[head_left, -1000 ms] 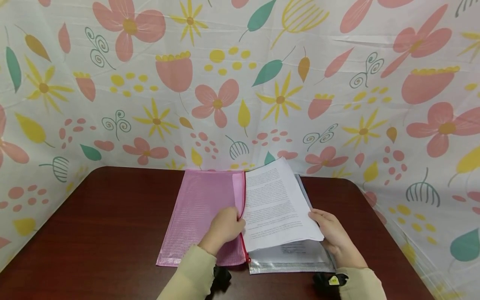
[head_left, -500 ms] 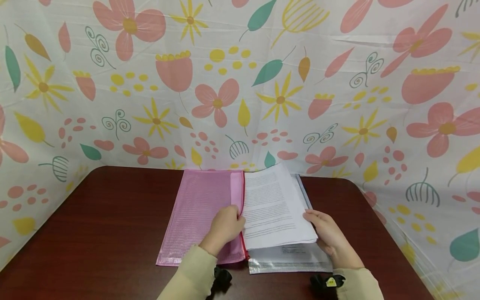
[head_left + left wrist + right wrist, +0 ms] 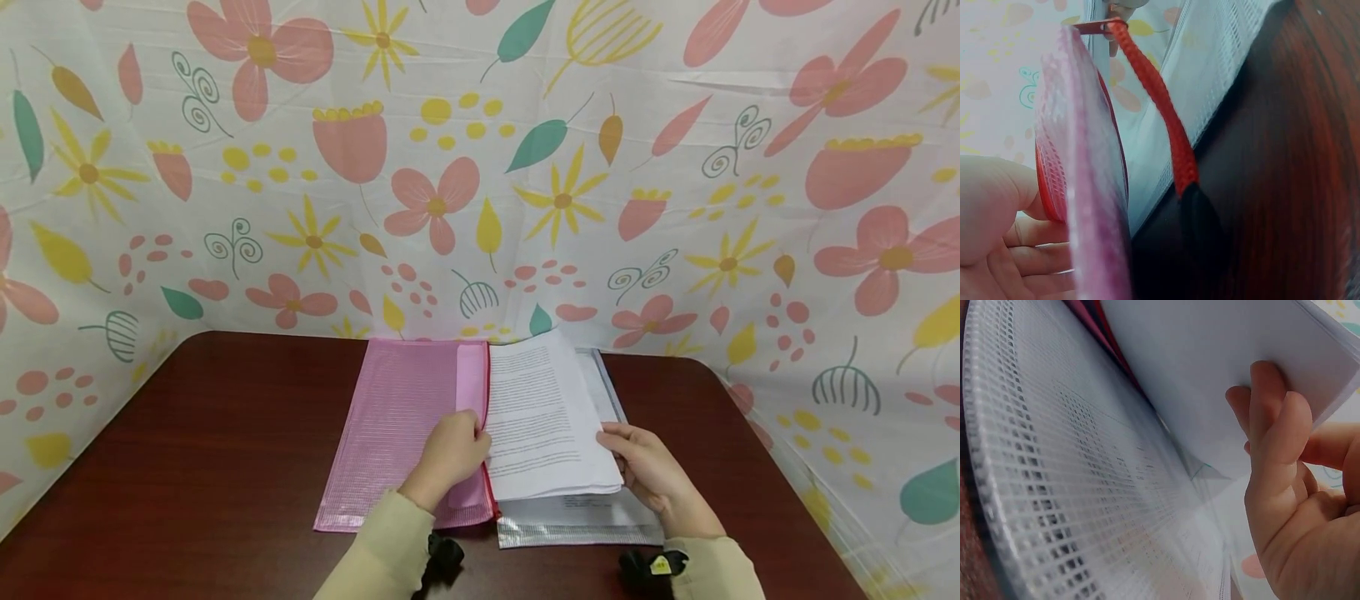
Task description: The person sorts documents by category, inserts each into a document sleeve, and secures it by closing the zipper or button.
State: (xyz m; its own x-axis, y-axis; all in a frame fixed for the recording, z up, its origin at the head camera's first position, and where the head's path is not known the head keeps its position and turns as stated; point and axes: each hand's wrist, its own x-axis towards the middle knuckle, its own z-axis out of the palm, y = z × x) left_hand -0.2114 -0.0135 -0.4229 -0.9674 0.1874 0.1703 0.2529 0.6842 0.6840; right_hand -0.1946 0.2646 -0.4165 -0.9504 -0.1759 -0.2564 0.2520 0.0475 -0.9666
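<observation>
A pink mesh zipper pouch (image 3: 397,417) lies on the table, its red-zipped opening facing right. My left hand (image 3: 448,454) pinches the pouch's upper edge near the zipper; in the left wrist view the thumb and fingers (image 3: 1038,259) hold that edge, and a red cord zipper pull (image 3: 1163,106) hangs from the slider. My right hand (image 3: 648,467) grips the right edge of a stack of printed sheets (image 3: 532,417), fingers beneath it in the right wrist view. The stack's left part is inside the pouch, where a strip of paper (image 3: 470,383) shows through the pink mesh.
Under the sheets lies a clear-grey mesh pouch (image 3: 577,535) with printed paper inside. Both pouches rest on a dark reddish-brown table (image 3: 225,433). A flower-patterned cloth (image 3: 480,167) hangs behind the table and along its sides.
My right hand has moved left with the sheets, and a wider strip of paper now shows inside the pink pouch. My left hand has stayed at the pouch's edge.
</observation>
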